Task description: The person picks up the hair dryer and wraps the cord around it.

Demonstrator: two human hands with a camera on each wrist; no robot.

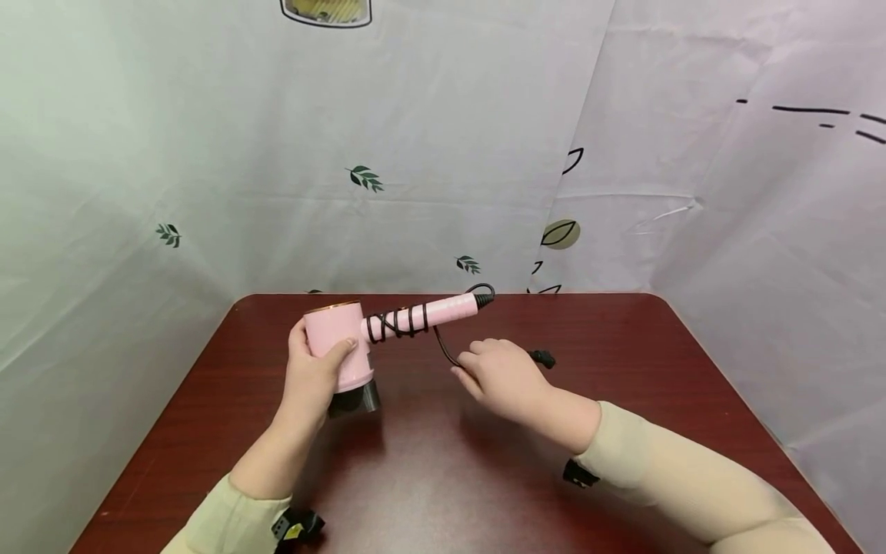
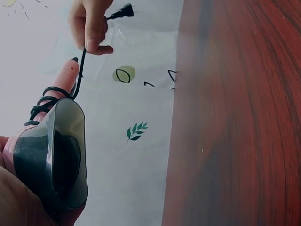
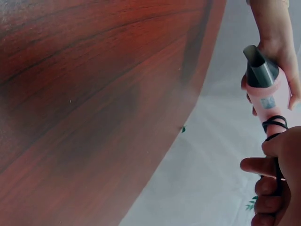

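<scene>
A pink hair dryer (image 1: pixel 453 308) is held up over the table, its handle pointing right. My left hand (image 1: pixel 313 377) grips the barrel, thumb across the near side. A dark concentrator nozzle (image 2: pixel 70 155) sits on the barrel's near end. Black cord (image 1: pixel 398 323) crosses and loops around the handle. From there it runs to my right hand (image 1: pixel 508 381), whose fingers curl round it. The plug (image 1: pixel 543 358) sticks out beyond that hand. In the right wrist view, the handle's far part is hidden behind the right hand.
A dark red wooden table (image 1: pixel 429 477) lies below both hands. White sheeting (image 1: pixel 429 138) with printed leaves hangs behind and beside it. Small black devices are strapped at the wrists, one at the left sleeve (image 1: pixel 228 519) and one at the right sleeve (image 1: pixel 637 446).
</scene>
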